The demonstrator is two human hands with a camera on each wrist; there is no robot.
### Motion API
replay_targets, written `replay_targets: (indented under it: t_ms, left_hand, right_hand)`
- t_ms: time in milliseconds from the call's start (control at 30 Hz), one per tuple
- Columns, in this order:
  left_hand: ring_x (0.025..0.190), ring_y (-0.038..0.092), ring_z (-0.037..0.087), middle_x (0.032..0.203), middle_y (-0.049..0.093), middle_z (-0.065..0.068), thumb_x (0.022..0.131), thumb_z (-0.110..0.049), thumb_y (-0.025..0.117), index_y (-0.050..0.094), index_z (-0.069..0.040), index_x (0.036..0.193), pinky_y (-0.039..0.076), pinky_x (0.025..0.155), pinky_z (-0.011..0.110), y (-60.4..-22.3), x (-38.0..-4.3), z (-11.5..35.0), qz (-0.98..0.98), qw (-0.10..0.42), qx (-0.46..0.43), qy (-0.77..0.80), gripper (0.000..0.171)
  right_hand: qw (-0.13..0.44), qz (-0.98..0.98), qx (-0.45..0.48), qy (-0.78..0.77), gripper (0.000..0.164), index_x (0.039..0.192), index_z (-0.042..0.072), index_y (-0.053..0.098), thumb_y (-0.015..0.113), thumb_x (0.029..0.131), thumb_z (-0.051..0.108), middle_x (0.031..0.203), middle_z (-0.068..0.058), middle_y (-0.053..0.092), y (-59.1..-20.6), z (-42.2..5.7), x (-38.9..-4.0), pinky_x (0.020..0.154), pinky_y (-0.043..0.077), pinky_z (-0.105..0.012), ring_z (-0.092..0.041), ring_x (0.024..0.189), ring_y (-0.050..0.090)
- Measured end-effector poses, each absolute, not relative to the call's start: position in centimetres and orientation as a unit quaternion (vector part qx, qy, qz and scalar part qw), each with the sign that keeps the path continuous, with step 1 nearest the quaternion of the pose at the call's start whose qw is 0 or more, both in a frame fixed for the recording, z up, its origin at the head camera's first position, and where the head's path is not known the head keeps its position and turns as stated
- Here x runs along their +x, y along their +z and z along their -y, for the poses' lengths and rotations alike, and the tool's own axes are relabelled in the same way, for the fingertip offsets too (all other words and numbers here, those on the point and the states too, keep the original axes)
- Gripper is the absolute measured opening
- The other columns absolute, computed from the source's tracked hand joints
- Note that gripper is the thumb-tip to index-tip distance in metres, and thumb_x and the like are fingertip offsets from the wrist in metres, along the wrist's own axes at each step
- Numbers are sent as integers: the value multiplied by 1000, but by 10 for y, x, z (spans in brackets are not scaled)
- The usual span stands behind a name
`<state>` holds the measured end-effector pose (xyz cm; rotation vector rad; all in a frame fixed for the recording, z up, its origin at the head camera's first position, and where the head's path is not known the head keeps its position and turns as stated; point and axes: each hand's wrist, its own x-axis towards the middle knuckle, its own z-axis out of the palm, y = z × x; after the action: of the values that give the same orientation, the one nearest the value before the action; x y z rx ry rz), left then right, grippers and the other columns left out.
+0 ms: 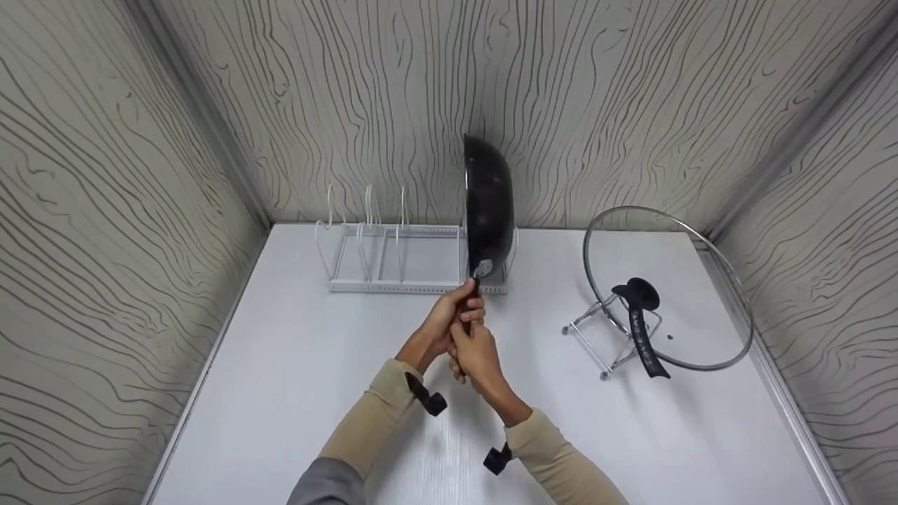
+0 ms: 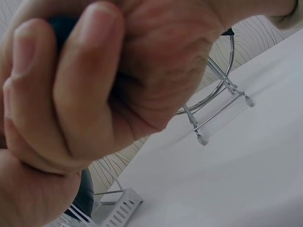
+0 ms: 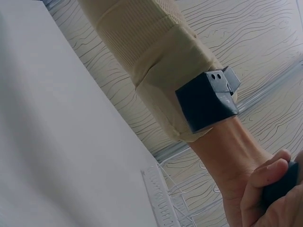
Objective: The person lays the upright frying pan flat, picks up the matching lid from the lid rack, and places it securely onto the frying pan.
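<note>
A black wok stands on its edge, its opening facing left, over the right end of a white wire rack. Both hands grip its dark handle. The left hand holds it closer to the pan. Lower down the handle, nearer the person, the right hand has its fingers curled round it. Fingers hide most of the handle. In the left wrist view, part of the wok shows behind the hands, by the rack's slotted end. Whether the wok touches the rack, I cannot tell.
To the right, a glass lid with a black knob and handle leans on a small metal stand. White wire dividers rise from the rack's left part. Wood-patterned panels enclose the white table.
</note>
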<state>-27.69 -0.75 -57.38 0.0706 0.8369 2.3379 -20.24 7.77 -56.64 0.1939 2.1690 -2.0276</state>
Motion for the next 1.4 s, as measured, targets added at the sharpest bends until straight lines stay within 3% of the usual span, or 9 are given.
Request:
replay_targets:
  t_ms: [433, 967, 1400]
  left_hand:
    - [50, 44, 0, 69, 46, -10, 117, -34, 39, 47, -14, 97, 45, 51, 16, -572, -276, 10, -304, 331, 30, 893, 30]
    - [49, 46, 0, 71, 46, -10, 117, -34, 39, 49, -14, 97, 36, 52, 16, -555, -277, 9, -314, 317, 64, 892, 30]
    - [48, 47, 1, 69, 47, -10, 118, -33, 37, 49, -13, 98, 37, 52, 16, -550, -273, 6, -297, 324, 60, 896, 30]
  right_hand:
    - [83, -728, 60, -678, 40, 68, 12, 50, 48, 106, 23, 52, 6, 47, -563, -78, -204, 33, 36, -22, -5, 35, 42]
    - [59, -747, 31, -662, 40, 68, 12, 50, 50, 107, 22, 50, 6, 47, -551, -80, -202, 32, 36, -24, -7, 34, 42]
    - [59, -736, 36, -674, 36, 72, 11, 51, 50, 106, 21, 52, 5, 48, -546, -81, -197, 32, 37, -23, -5, 34, 43]
